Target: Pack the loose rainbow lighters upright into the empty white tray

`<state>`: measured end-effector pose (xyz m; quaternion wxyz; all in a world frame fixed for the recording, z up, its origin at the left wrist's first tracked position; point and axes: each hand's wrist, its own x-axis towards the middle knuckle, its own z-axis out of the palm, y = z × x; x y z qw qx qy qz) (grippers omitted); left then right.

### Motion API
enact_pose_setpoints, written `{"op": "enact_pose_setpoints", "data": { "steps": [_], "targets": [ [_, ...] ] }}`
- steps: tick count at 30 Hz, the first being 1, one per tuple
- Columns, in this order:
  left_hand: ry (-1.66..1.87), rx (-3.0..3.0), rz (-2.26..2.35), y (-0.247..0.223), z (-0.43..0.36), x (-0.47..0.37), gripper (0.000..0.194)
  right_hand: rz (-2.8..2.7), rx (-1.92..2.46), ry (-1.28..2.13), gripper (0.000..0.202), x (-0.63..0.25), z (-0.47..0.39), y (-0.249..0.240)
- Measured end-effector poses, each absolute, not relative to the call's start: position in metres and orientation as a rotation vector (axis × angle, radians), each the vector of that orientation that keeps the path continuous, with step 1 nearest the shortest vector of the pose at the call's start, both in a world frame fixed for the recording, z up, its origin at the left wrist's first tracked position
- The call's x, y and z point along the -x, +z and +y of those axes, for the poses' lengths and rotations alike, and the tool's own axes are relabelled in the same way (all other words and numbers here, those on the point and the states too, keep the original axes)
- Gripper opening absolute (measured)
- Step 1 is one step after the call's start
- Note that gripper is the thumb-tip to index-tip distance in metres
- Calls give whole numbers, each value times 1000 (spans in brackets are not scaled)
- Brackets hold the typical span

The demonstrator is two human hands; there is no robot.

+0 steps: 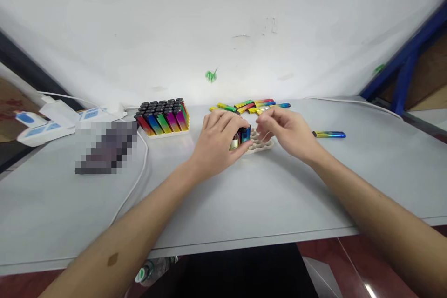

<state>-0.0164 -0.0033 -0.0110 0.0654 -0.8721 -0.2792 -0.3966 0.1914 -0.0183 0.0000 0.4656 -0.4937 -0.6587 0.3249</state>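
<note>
Desk [223,214], centre, toward far edge: pale tray [260,148], open cells showing at right, upright lighters [246,134] at left. Left hand [216,142]: fingers and thumb closed around these; light, even pressure suits. Right hand [288,132]: half-curled over cells, hold unclear. Leftward: second tray [171,134], packed with black-topped lighters [162,118]. Far edge: loose lighters [264,102].

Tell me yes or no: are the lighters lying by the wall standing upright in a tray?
No, those lighters lie flat in a loose pile on the table.
</note>
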Motion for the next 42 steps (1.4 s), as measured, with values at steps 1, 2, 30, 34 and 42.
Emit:
{"op": "enact_pose_setpoints", "data": {
  "steps": [1,2,30,34,42],
  "targets": [
    [-1214,2615,-835,-11,-3,16,14,-1604,1291,706,38,-196,-17,2],
    [-1231,2601,-820,-11,-3,16,10,-1606,1391,593,40,-201,-15,4],
    [-1391,2492,-677,-6,-5,15,7,-1717,1947,246,33,-234,-6,5],
    [-1399,2485,-679,-7,-5,15,8,-1616,1767,466,29,-224,-9,10],
    [-1331,2548,-722,-9,-3,15,5,-1346,1253,816,25,-222,-1,0]
  ]
}}
